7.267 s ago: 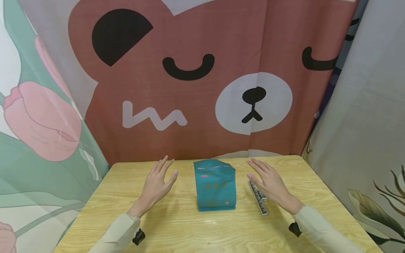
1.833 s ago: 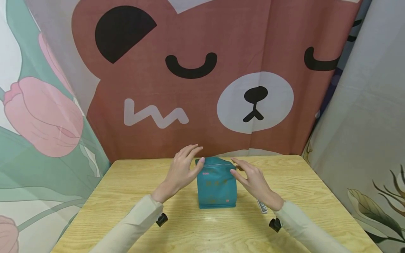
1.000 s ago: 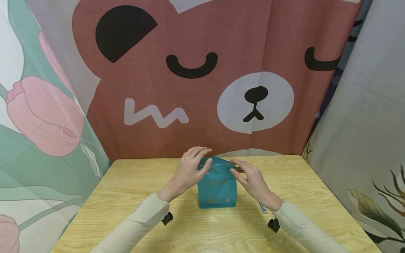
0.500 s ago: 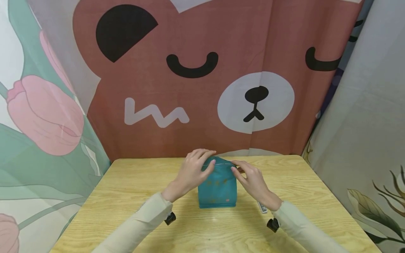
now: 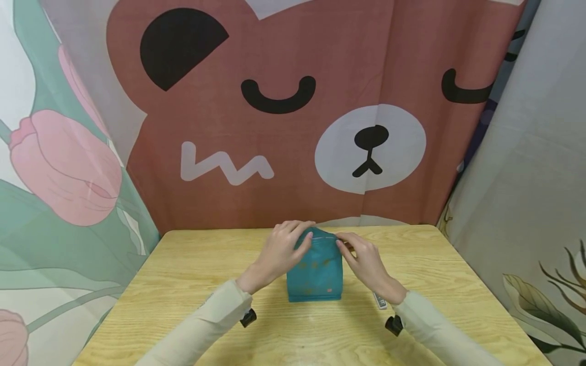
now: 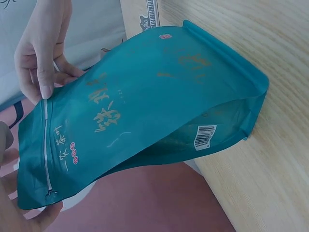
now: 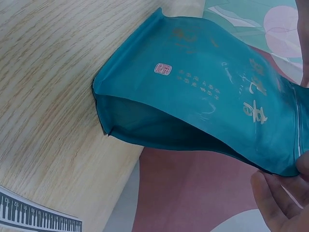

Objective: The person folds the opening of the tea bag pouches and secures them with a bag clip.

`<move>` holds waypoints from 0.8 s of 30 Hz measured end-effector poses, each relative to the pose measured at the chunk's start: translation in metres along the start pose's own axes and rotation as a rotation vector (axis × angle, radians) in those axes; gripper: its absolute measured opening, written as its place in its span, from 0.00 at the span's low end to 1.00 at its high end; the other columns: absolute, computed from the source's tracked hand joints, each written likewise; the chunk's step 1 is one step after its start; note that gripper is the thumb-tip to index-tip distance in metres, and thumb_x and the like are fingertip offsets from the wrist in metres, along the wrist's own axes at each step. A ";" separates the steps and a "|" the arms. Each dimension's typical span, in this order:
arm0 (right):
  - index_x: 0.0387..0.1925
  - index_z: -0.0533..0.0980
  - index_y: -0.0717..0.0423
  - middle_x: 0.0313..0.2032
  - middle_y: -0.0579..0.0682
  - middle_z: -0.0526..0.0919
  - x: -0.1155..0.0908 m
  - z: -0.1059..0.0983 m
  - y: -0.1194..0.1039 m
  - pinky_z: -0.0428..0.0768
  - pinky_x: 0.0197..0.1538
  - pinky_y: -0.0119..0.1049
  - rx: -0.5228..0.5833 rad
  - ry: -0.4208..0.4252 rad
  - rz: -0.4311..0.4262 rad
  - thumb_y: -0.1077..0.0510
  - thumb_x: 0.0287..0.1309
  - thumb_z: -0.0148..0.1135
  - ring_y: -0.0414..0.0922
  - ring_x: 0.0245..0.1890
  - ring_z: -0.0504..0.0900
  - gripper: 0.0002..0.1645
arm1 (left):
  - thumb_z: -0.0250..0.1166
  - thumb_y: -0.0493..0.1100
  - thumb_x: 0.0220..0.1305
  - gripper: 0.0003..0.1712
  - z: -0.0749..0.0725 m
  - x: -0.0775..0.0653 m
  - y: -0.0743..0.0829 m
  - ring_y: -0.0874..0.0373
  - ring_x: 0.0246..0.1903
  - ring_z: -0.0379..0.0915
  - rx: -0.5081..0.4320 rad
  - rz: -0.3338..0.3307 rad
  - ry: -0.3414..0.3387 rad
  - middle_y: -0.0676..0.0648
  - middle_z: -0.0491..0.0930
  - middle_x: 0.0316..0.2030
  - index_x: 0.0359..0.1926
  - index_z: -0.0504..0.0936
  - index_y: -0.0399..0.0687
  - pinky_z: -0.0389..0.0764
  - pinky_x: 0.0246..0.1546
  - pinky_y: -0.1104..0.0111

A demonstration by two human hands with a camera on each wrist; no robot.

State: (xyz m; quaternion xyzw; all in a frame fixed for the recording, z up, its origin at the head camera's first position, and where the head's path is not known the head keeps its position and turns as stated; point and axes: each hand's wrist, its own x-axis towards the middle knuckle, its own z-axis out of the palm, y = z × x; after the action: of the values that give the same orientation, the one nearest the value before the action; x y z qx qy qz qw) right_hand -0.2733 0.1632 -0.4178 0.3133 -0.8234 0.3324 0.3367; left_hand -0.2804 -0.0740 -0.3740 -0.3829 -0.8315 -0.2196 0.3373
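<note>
Hands: right hand (image 5: pixel 368 262) pinches teal pouch's (image 5: pixel 317 274) upper right corner; left hand (image 5: pixel 276 251) loosely spread round upper left, thumb apart | pouch upright on table (image 5: pixel 192 264), between them, long axis vertical | right hand nearer

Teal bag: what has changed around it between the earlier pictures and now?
Since the first picture, the right hand has moved left and now pinches the top right corner of the teal bag; the left hand has moved right to its top left corner, its grip unclear. The bag stayed upright in place, and the ruler-like strip stayed put.
</note>
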 end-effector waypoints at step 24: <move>0.47 0.81 0.61 0.39 0.52 0.84 0.002 -0.001 0.002 0.82 0.33 0.34 -0.019 -0.005 -0.007 0.68 0.63 0.64 0.41 0.32 0.84 0.11 | 0.64 0.38 0.67 0.14 0.009 0.010 0.006 0.56 0.41 0.79 0.036 0.018 -0.004 0.48 0.83 0.45 0.52 0.84 0.45 0.73 0.34 0.64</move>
State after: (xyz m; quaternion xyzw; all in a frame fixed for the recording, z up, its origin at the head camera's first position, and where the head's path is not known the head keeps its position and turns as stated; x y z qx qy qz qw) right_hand -0.2754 0.1641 -0.4167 0.3139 -0.8261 0.3228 0.3388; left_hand -0.2838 -0.0600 -0.3722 -0.3846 -0.8326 -0.2006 0.3443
